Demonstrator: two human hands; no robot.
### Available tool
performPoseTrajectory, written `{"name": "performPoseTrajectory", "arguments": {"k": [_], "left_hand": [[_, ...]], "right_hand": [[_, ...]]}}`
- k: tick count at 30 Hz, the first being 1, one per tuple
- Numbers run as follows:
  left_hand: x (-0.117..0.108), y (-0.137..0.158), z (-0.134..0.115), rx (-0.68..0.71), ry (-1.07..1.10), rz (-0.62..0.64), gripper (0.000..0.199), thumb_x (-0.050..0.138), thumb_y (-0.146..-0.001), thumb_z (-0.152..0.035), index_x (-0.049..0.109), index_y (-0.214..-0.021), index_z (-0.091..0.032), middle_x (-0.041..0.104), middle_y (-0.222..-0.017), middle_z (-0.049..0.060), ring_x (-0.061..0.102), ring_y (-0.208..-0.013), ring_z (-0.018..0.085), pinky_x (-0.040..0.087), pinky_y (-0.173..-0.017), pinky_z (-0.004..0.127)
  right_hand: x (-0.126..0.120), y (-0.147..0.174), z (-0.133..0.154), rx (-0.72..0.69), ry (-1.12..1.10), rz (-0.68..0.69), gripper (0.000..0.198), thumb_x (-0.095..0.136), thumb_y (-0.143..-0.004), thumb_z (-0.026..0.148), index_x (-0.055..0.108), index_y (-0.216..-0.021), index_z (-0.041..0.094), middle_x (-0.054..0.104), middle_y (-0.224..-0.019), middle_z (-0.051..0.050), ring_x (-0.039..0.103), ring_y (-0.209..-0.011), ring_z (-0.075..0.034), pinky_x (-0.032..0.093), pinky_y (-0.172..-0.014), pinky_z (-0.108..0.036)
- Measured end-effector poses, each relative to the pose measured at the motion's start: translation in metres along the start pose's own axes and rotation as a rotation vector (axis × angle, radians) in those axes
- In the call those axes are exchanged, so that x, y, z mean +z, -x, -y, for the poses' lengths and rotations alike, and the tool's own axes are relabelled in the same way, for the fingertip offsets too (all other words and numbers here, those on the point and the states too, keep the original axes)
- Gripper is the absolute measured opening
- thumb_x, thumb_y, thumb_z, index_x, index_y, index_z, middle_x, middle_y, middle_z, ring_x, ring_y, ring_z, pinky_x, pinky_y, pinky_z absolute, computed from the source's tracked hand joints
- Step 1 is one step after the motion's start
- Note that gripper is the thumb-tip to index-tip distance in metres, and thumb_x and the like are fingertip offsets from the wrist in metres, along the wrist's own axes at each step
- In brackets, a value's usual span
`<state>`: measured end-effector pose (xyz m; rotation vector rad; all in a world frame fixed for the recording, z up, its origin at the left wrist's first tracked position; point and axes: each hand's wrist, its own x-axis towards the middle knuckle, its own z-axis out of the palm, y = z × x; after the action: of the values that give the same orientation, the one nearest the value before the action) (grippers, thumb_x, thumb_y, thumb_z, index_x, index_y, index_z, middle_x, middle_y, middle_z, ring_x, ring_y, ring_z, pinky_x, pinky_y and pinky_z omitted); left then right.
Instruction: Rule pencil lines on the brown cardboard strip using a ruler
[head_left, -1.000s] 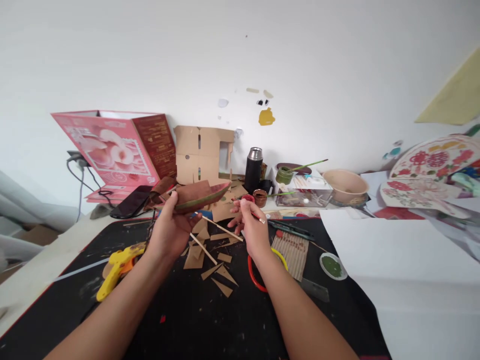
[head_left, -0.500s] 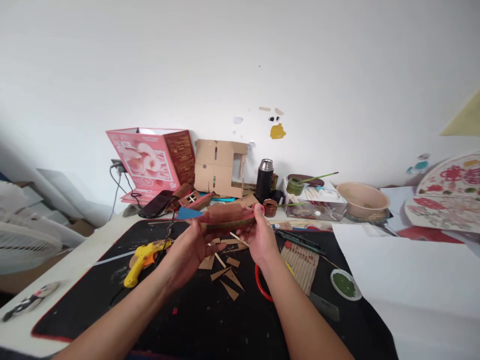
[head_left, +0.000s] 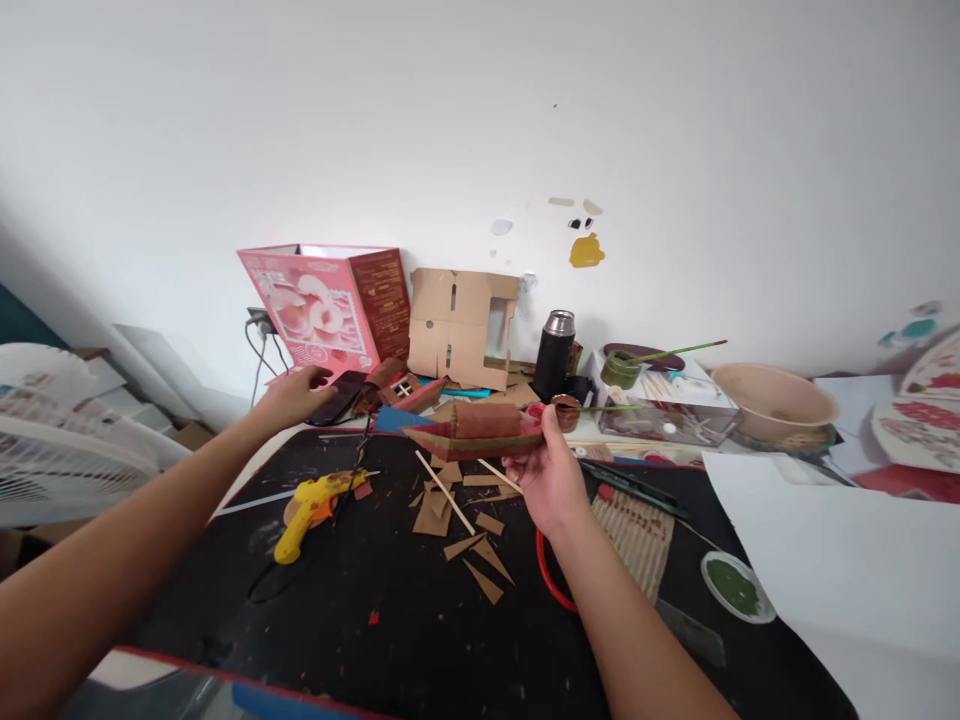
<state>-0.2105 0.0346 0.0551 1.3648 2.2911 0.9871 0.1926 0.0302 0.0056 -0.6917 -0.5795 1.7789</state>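
A small reddish-brown model boat [head_left: 480, 428] with a rounded canopy and a greenish stripe along its hull is held level above the black mat. My right hand [head_left: 555, 475] grips it at its right end, thumb on the near side and fingers beneath. Off to the left, my left hand [head_left: 296, 395] is by a dark phone [head_left: 339, 398], fingers stretched towards it and nothing visible in them; whether they touch it I cannot tell. Behind the boat's pointed left end lies a blue piece [head_left: 396, 420]. Another reddish model with a white window [head_left: 405, 388] sits farther back.
On the black mat [head_left: 315, 640] lie a yellow glue gun [head_left: 307, 515], cardboard scraps [head_left: 486, 562], thin sticks [head_left: 446, 492], corrugated card [head_left: 637, 535] and a dish of green paint [head_left: 735, 588]. A black flask [head_left: 555, 355], paint jars and a bowl [head_left: 776, 405] stand behind.
My left hand has let go of the boat and moved left to the phone. My right hand keeps hold of the boat. The view has shifted slightly left.
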Motion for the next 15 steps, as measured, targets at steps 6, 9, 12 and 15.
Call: {"name": "performPoseTrajectory", "arguments": {"k": [6, 9, 12, 15], "left_hand": [[0.035, -0.039, 0.03, 0.006, -0.446, 0.115, 0.043, 0.074, -0.107, -0.043, 0.067, -0.142, -0.019, 0.069, -0.143, 0.013, 0.071, -0.123, 0.03, 0.064, -0.102, 0.052], [0.043, -0.049, 0.036, 0.003, -0.586, 0.143, 0.043, 0.074, -0.107, -0.043, 0.066, -0.142, -0.019, 0.069, -0.142, 0.013, 0.071, -0.123, 0.03, 0.064, -0.101, 0.052], [0.047, -0.054, 0.04, 0.012, -0.675, 0.15, 0.043, 0.074, -0.107, -0.043, 0.066, -0.142, -0.019, 0.068, -0.143, 0.013, 0.071, -0.122, 0.03, 0.064, -0.102, 0.052], [0.049, -0.058, 0.042, 0.025, -0.716, 0.142, 0.044, 0.073, -0.107, -0.043, 0.066, -0.142, -0.019, 0.068, -0.143, 0.013, 0.071, -0.123, 0.03, 0.064, -0.102, 0.052]], "right_hand": [[0.0, 0.0, -0.002, -0.005, -0.001, -0.037, 0.052, 0.092, -0.082, 0.071, 0.079, -0.086, 0.02, 0.083, -0.073, -0.003, 0.066, -0.048, -0.015, 0.045, -0.041, -0.022], [0.0, 0.002, -0.005, -0.006, 0.027, -0.006, 0.056, 0.092, -0.079, 0.073, 0.079, -0.086, 0.02, 0.082, -0.072, -0.004, 0.066, -0.048, -0.015, 0.042, -0.039, -0.023], [0.002, 0.004, -0.006, -0.001, 0.048, 0.015, 0.057, 0.091, -0.079, 0.075, 0.078, -0.087, 0.02, 0.08, -0.069, -0.005, 0.071, -0.053, -0.02, 0.041, -0.038, -0.024], [0.005, 0.005, -0.006, 0.008, 0.067, 0.009, 0.058, 0.09, -0.081, 0.076, 0.077, -0.084, 0.019, 0.078, -0.066, -0.005, 0.074, -0.057, -0.022, 0.042, -0.039, -0.025]]}}
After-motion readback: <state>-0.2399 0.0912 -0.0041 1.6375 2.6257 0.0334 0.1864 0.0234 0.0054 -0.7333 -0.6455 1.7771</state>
